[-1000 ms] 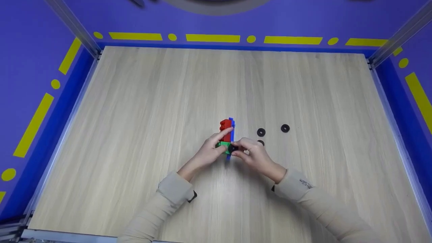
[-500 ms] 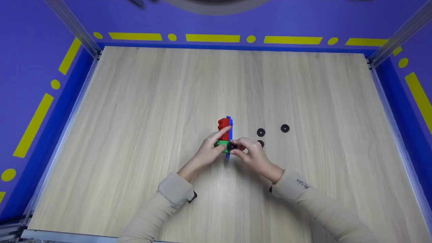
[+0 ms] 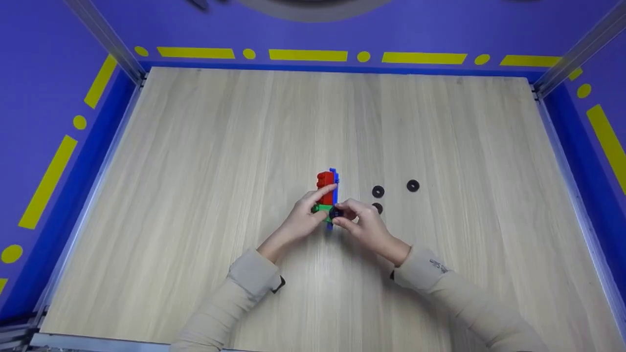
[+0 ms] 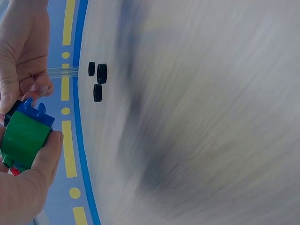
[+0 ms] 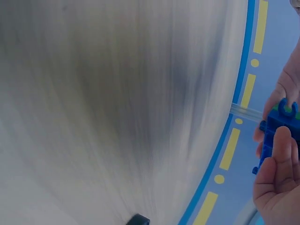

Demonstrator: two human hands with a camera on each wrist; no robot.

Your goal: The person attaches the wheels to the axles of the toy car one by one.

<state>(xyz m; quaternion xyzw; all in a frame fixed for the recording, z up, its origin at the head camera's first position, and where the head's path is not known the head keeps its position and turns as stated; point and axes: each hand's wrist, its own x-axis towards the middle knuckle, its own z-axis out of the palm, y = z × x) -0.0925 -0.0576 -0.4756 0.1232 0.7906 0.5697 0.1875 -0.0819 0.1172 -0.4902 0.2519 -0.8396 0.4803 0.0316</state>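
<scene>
Block toy (image 3: 329,198) and right hand (image 3: 368,223) have moved slightly left. Over the middle of the table (image 3: 234,146), the left hand (image 3: 300,218) grips the toy and the right pinches 1 black wheel (image 3: 335,213) beside it. The toy seems light and stiff, best held by its sides; it points long-ways away from the person, red bumps (image 3: 320,180) left.

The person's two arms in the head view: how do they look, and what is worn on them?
The left sleeve and right sleeve are long and beige, with greyish cuffs. Dark lettering, too small to read, marks the right sleeve near the wrist. A small black piece shows at each cuff. The left hand and right hand are ungloved.
</scene>
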